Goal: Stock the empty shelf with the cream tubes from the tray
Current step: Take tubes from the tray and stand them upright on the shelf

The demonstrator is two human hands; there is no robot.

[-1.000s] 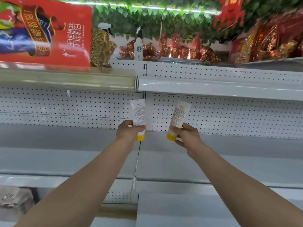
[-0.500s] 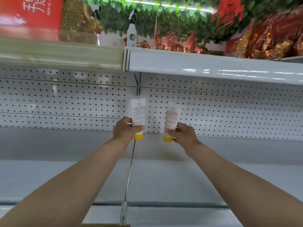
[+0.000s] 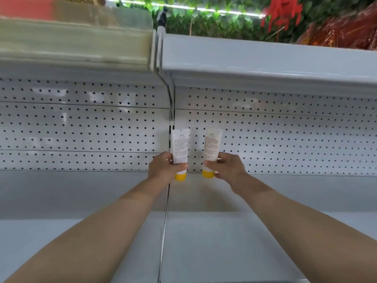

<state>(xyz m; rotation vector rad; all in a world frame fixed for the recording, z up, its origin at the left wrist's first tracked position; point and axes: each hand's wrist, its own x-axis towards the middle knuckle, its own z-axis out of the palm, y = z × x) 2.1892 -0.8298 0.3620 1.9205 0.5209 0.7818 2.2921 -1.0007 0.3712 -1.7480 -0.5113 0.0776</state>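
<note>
i am reaching both arms over the white shelf (image 3: 204, 242), my left hand (image 3: 163, 170) gripping one cream tube (image 3: 180, 146) and my right hand (image 3: 228, 168) pinching another cream tube (image 3: 212, 145). both are standing upright, yellow caps down, side by side and apart, before the pegboard back panel (image 3: 285, 139).

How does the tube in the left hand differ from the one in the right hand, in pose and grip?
The left tube stands almost upright; the right tube leans with its top to the right. The left hand lays its thumb across the left tube's front; the right hand grips the right tube from its right side. Both are white, printed, with a yellow cap pointing down.
</note>
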